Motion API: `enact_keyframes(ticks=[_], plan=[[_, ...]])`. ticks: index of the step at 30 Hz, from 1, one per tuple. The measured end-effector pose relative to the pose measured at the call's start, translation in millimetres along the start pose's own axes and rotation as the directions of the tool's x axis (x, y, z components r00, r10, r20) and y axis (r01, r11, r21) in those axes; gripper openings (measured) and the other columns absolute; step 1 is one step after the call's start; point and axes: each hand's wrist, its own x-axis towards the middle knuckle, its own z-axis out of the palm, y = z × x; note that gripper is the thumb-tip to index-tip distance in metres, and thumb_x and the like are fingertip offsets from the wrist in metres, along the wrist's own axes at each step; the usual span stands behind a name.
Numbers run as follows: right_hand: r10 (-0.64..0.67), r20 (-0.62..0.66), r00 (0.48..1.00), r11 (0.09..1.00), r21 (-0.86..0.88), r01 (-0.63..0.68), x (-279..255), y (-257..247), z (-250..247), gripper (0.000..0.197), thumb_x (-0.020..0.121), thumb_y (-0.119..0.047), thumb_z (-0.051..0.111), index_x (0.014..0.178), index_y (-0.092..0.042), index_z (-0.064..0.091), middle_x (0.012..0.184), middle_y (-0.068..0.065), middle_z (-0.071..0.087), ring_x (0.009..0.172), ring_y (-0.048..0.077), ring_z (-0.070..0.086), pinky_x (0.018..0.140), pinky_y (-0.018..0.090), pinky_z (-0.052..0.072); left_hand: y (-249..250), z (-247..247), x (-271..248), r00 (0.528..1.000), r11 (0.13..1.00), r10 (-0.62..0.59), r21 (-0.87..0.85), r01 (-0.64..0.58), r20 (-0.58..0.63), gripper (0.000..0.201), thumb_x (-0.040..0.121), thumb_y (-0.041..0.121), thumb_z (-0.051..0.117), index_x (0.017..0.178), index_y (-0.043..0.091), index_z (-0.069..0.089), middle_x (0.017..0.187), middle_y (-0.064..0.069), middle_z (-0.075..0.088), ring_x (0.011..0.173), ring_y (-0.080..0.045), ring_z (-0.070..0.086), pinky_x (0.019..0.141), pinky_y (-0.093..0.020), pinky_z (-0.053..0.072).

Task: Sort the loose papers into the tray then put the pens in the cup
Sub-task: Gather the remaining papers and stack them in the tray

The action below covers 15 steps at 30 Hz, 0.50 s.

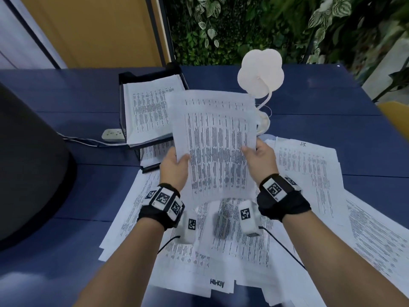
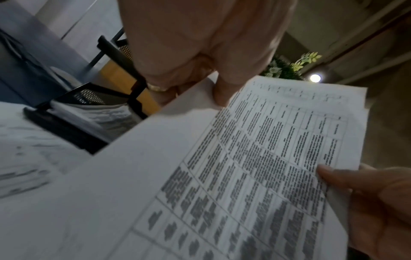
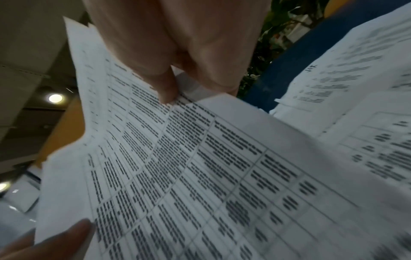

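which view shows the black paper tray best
The head view: the black tray stands whole on the blue table, papers on both tiers, behind the sheets both hands hold. The left wrist view catches only a blurred corner of the tray. The right wrist view shows none of it.

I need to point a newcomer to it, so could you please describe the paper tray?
On the dark blue table, look beyond the loose papers towards the far edge. The paper tray is a black tiered rack, left of the white flower-shaped lamp, the only thing holding neatly stacked sheets.

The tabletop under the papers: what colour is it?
Dark blue tabletop, clearest in the head view.
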Motion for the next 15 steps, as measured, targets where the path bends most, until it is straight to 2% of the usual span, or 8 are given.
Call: enact_keyframes(ticks=[3,6,7,9,12,15], plan=[[-0.076,-0.035,0.997,0.994,0.078,0.078,-4.4,-7.7,8.9,0.032,0.094,-0.003,0.050,0.125,-0.009,0.057,0.112,-0.007,0.064,0.095,-0.012,0.059,0.084,0.006,0.046,9.5,-7.9,-3.4,0.994,0.991,0.081,-0.105,-0.088,-0.076,0.033,0.097,0.011,0.050,0.130,0.011,0.049,0.112,0.007,0.060,0.103,-0.006,0.058,0.090,-0.017,0.045],[-0.105,-0.045,0.993,0.992,0.059,0.108,-8.2,-6.3,15.9,0.030,0.092,-0.001,0.054,0.122,-0.006,0.057,0.108,-0.004,0.065,0.088,-0.012,0.059,0.077,0.003,0.047,3.5,-12.6,-5.9,0.992,0.980,0.101,-0.165,-0.113,-0.079,0.031,0.095,0.008,0.053,0.125,0.016,0.051,0.105,0.012,0.062,0.095,0.003,0.059,0.081,-0.011,0.048],[-0.094,-0.046,0.994,0.994,0.052,0.097,-9.4,-2.6,17.8,0.030,0.091,0.000,0.055,0.120,-0.004,0.058,0.105,-0.002,0.065,0.085,-0.010,0.059,0.073,0.003,0.048,-1.7,-13.4,-6.9,0.994,0.981,0.089,-0.168,-0.099,-0.064,0.031,0.094,0.008,0.055,0.123,0.019,0.050,0.104,0.012,0.062,0.095,0.003,0.059,0.079,-0.011,0.048],[-0.059,-0.054,0.997,0.998,0.034,0.061,-13.3,5.4,20.7,0.027,0.088,0.003,0.057,0.114,-0.004,0.058,0.098,-0.002,0.064,0.080,-0.007,0.059,0.066,0.003,0.048,-12.2,-13.6,-9.8,0.998,0.982,0.044,-0.183,-0.050,-0.037,0.036,0.092,0.008,0.058,0.122,0.024,0.048,0.107,0.010,0.062,0.100,-0.006,0.060,0.078,-0.014,0.047],[0.005,-0.023,1.000,1.000,-0.011,-0.005,-17.5,21.5,20.4,0.029,0.088,0.006,0.052,0.111,-0.012,0.052,0.099,-0.002,0.061,0.079,-0.003,0.058,0.071,0.012,0.051,-27.4,-10.3,-12.2,0.999,0.980,-0.047,-0.196,0.046,-0.003,0.045,0.092,0.008,0.058,0.132,0.020,0.042,0.114,0.006,0.060,0.106,-0.013,0.058,0.091,-0.026,0.045],[0.168,0.084,0.982,0.967,-0.209,-0.148,-18.0,39.7,17.5,0.034,0.092,0.002,0.045,0.123,-0.009,0.045,0.110,0.003,0.057,0.083,0.013,0.053,0.073,0.022,0.046,-39.7,-8.6,-9.1,0.992,0.983,-0.122,-0.135,0.124,0.026,0.043,0.094,0.017,0.056,0.135,0.012,0.045,0.119,0.000,0.061,0.114,-0.021,0.056,0.094,-0.032,0.045]])
